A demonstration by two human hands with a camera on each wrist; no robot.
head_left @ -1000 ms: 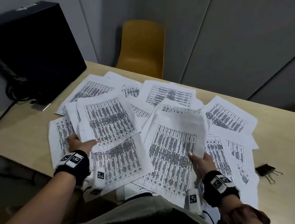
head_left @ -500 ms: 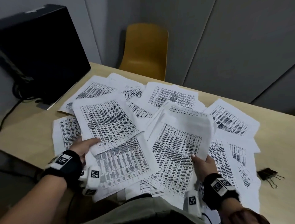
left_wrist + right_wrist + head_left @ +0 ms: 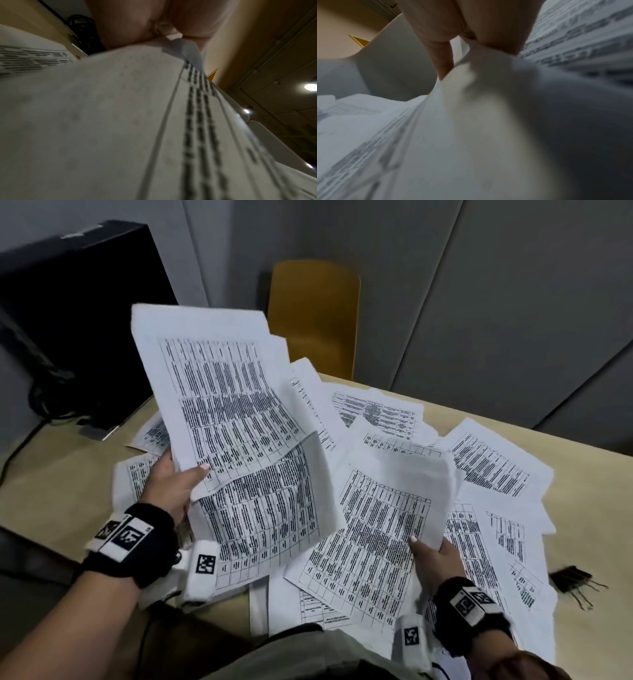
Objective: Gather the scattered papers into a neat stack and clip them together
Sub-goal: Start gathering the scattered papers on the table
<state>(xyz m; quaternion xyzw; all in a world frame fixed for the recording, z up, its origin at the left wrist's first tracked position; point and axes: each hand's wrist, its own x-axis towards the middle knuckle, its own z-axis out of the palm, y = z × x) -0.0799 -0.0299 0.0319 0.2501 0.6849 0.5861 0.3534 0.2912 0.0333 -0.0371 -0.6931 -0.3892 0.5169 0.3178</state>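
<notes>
Wooden table (image 3: 51,491) runs across the view, black monitor (image 3: 78,313) at its far left corner, yellow chair (image 3: 315,313) behind the far edge. Scattered papers (image 3: 489,467) cover most of the tabletop, printed tables face up, overlapping at all angles; no squared stack anywhere. Left hand (image 3: 171,487) grips a few lifted sheets (image 3: 219,392) by their lower left corner, thumb on top, sheets raised clear of the table and sagging; the left wrist view shows thumb and fingers pinched on the paper edge. Right hand (image 3: 431,556) pinches the partial pile (image 3: 387,529) at its right edge, thumb on the top page, the pile lying low over the sheets beneath; whether it rests on them cannot be told. Binder clips (image 3: 572,577), dark and small, lie on bare table at the right, apart from both hands, untouched. Judgement: early in gathering. Two small bundles in hand, not merged; most sheets loose; squaring and clipping all to do.
</notes>
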